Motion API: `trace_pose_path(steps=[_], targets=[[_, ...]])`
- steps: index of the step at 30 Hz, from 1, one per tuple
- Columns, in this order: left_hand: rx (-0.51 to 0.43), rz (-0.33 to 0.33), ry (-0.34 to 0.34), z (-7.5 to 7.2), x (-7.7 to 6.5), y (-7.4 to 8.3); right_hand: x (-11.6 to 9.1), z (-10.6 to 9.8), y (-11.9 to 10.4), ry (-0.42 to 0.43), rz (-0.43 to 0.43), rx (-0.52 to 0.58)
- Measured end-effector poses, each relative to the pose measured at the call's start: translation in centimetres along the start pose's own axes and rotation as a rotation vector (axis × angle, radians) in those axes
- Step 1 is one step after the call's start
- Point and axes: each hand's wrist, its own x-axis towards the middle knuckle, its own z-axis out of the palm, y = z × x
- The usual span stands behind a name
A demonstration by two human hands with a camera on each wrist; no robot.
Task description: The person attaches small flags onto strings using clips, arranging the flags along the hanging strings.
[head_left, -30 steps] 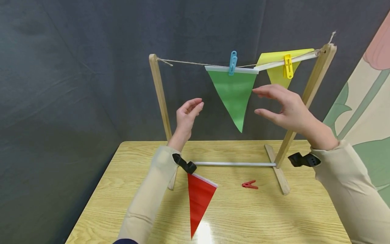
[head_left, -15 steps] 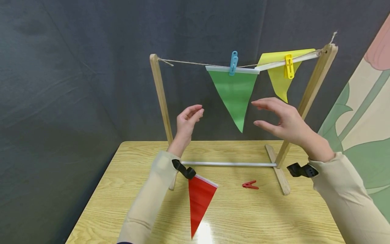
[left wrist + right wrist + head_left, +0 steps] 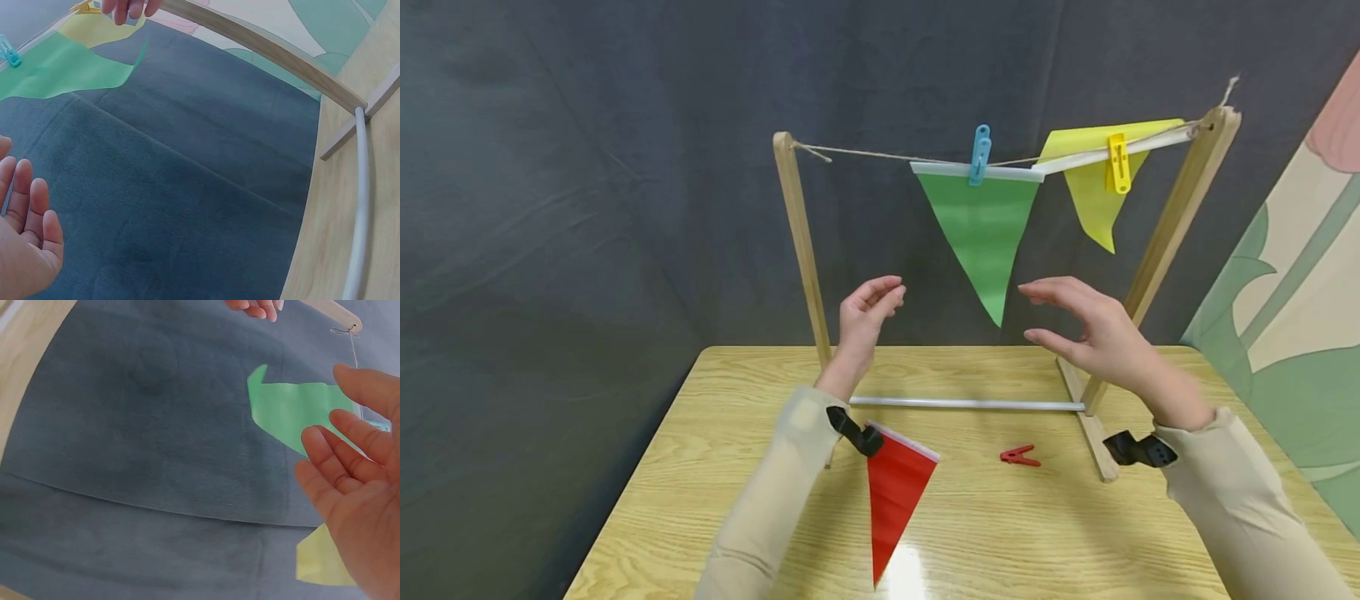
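Observation:
My left hand (image 3: pixel 865 325) hovers in front of the frame with fingers loosely bent and nothing in them. To its right my right hand (image 3: pixel 1090 329) is held in the air, thumb and fingers apart, also holding nothing. Between and above them a green pennant (image 3: pixel 981 225) hangs from a string (image 3: pixel 872 153) by a blue clothespin (image 3: pixel 980 156). Farther right a yellow pennant (image 3: pixel 1093 196), its top folded over, is held on the string by a yellow clothespin (image 3: pixel 1118 164). A red pennant (image 3: pixel 898 496) lies on the table, partly behind the left wrist camera. A red clothespin (image 3: pixel 1019 455) lies nearby.
Two wooden posts (image 3: pixel 1183 208) carry the string, joined low down by a pale rod (image 3: pixel 970 404) above the wooden table (image 3: pixel 760 467). A dark grey curtain (image 3: pixel 587 208) hangs behind, with a floral panel (image 3: pixel 1300 333) at the right.
Both hands have lowered away from the string, the right one farther, uncovering the tip of the yellow pennant. The pennants and clothespins have stayed in place.

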Motion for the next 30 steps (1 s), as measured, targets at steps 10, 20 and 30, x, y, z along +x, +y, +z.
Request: trace_pose_path(steps=[10, 20, 30], targets=[[0.011, -0.035, -0.006, -0.4, -1.3, -1.3, -2.7, 1.5, 0.0, -0.014, 0.073, 0.022], [0.009, -0.084, 0.012, -1.3, -2.8, -3.2, -4.9, 3.3, 0.5, -0.056, 0.131, 0.043], [-0.001, -0.173, 0.07, -3.0, -4.3, -5.0, -7.5, 5.1, 0.7, -0.049, 0.204, 0.079]])
